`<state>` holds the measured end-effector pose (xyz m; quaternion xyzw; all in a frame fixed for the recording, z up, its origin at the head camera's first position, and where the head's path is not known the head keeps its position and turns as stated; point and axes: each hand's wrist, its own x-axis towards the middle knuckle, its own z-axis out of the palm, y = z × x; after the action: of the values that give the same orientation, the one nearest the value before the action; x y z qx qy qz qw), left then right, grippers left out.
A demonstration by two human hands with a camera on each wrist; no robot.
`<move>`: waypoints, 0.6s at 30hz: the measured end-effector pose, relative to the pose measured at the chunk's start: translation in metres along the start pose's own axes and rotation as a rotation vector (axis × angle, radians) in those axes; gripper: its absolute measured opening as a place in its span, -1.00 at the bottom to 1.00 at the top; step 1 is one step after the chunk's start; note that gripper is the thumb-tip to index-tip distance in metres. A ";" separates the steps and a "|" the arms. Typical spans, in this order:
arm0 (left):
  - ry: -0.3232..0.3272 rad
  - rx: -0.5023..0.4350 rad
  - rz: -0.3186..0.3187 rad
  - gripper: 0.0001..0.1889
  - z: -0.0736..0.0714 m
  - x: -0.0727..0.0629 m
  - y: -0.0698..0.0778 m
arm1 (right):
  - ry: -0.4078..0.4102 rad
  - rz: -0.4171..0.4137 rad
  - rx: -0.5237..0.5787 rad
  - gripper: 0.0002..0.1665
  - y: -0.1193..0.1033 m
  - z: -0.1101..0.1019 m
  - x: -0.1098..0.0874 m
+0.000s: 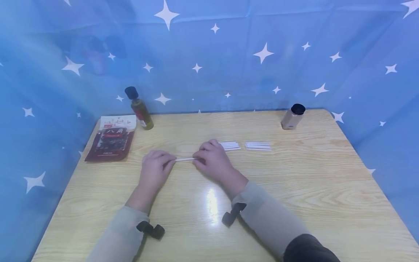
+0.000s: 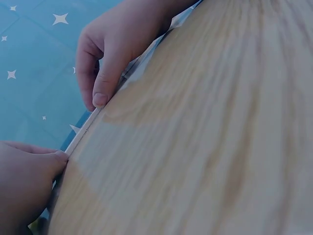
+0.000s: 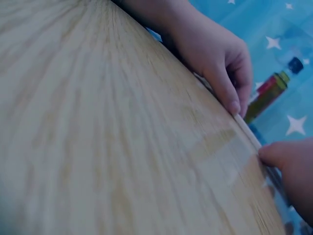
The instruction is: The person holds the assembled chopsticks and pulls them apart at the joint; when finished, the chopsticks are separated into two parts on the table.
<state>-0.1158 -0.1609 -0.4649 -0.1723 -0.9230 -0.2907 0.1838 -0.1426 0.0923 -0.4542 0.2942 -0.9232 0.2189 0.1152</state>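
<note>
A thin white stick (image 1: 184,159) lies low along the wooden tabletop, between the two hands. The left hand (image 1: 154,167) pinches its left end between thumb and fingers, and the right hand (image 1: 214,160) pinches its right end. Both wrist views show a bare middle stretch of the stick (image 2: 83,132) between the fingertips. Just beyond the right hand, a row of similar white sticks (image 1: 230,146) lies on the table, its left part hidden by that hand. Farther right is a second row of white sticks (image 1: 258,146), side by side.
A dark red food packet (image 1: 109,143) lies at the table's back left. Beside it stands a dark-capped bottle (image 1: 141,112). A small jar with a black lid (image 1: 292,118) stands at the back right. Blue starred cloth (image 1: 212,72) hangs behind the wooden table (image 1: 311,189).
</note>
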 end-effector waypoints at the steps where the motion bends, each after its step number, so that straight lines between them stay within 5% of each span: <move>1: -0.007 0.005 -0.009 -0.90 0.000 0.000 0.000 | 0.004 -0.004 -0.002 -0.77 0.000 0.001 0.000; 18: -0.041 -0.011 -0.038 -0.85 0.000 0.003 0.005 | 0.081 -0.055 0.026 -0.87 0.000 -0.002 -0.003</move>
<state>-0.1159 -0.1562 -0.4611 -0.1618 -0.9281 -0.2954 0.1586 -0.1403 0.0944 -0.4534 0.3120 -0.9064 0.2391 0.1545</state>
